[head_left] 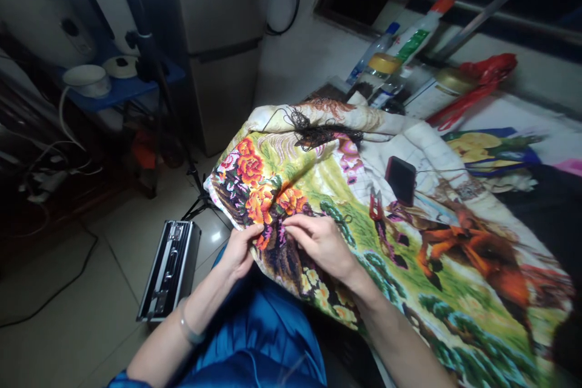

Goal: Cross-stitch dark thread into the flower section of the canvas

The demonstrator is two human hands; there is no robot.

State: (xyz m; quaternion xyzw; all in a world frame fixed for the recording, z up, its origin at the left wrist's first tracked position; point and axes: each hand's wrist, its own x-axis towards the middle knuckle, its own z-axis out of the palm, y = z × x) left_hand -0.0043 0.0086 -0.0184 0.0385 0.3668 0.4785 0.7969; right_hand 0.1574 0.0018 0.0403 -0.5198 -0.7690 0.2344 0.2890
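A large embroidered cloth (364, 236) with orange flowers, green leaves and brown horses lies over my lap and the table. My left hand (239, 250) grips the cloth's near edge, thumb on top. My right hand (321, 242) rests on the cloth beside it, fingers pinched together at the stitching; whatever it pinches is too small to make out. A tangle of dark thread (318, 128) sits on the cloth's far part. Red-handled scissors (376, 206) and a dark phone (401, 179) lie on the cloth to the right.
Bottles (400, 51) and a red plastic bag (482, 82) stand at the table's back. A metal case (170, 267) lies on the tiled floor at left, near a tripod stand (152, 66). A fridge (218, 42) stands behind. Cables run across the floor at left.
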